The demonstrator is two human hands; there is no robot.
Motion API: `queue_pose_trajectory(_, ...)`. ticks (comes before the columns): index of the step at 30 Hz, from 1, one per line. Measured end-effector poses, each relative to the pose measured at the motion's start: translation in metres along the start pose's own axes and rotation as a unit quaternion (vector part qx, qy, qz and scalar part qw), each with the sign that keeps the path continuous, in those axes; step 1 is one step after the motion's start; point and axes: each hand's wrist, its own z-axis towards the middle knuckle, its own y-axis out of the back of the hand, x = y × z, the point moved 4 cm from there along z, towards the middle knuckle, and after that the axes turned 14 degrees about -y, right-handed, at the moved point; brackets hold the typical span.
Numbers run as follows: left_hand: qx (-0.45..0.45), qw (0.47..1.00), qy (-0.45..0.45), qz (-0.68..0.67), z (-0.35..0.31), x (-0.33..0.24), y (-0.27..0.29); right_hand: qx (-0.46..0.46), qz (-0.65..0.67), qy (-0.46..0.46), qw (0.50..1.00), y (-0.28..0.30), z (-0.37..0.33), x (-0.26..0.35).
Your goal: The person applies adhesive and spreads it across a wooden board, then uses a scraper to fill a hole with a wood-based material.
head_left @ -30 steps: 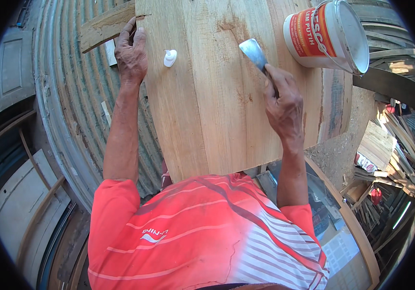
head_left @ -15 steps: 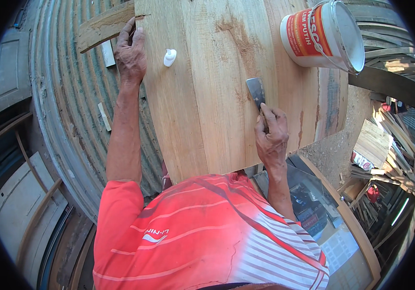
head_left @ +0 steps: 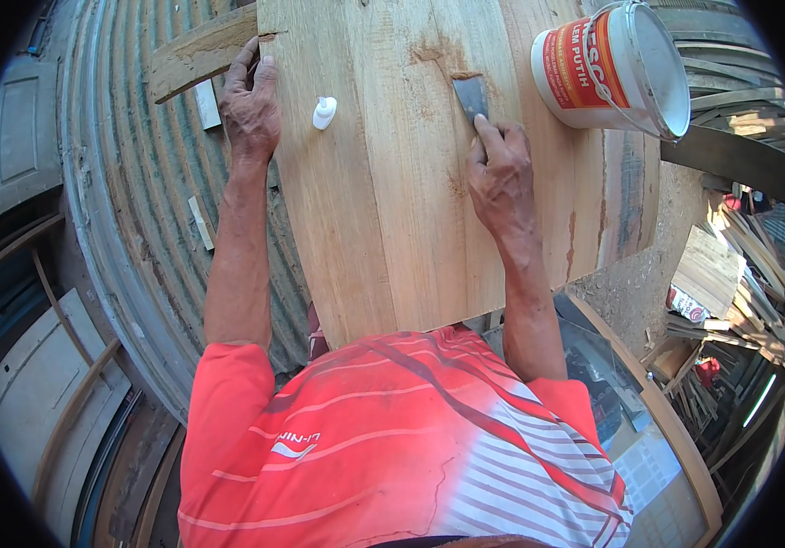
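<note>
My right hand (head_left: 504, 173) is closed round a putty knife (head_left: 471, 97), whose grey blade points away from me and lies on the wooden panel (head_left: 347, 247). A small heap of reddish-brown dust or paste (head_left: 466, 75) sits at the blade's edge, and more is smeared on the boards beyond. My left hand (head_left: 252, 105) grips the panel's left edge near its far corner, fingers curled by the side. To the right of that hand, a small white bottle (head_left: 324, 113) lies on the panel.
A white bucket with a red label (head_left: 584, 68) stands at the panel's far right. A rough wooden plank (head_left: 200, 57) extends left from the far edge. Corrugated metal sheeting (head_left: 159, 173) lies at left; a glass-paned wooden frame (head_left: 657, 411) and scrap wood (head_left: 748, 292) lie at right.
My right hand has pushed the putty knife away from me and slightly left, with brown material now gathered at its blade. My left hand stays at the panel's edge.
</note>
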Motion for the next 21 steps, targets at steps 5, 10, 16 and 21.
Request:
queue_pose_trajectory(5,-0.005,1.000,-0.011,-0.022,0.001,-0.001,-0.002,-0.091,-0.005,0.054,0.994,-0.022,0.050,-0.007)
queue_pose_trajectory(10,-0.033,0.999,-0.010,-0.024,0.002,-0.012,-0.005,-0.127,0.050,0.079,0.987,-0.033,0.078,-0.004)
queue_pose_trajectory(16,-0.045,0.995,0.010,-0.087,0.001,-0.016,-0.009,-0.061,0.104,0.113,0.986,-0.036,0.078,0.046)
queue_pose_trajectory(21,-0.043,0.995,0.012,-0.088,0.000,-0.016,-0.006,-0.006,0.119,0.187,0.975,-0.058,0.086,0.095)
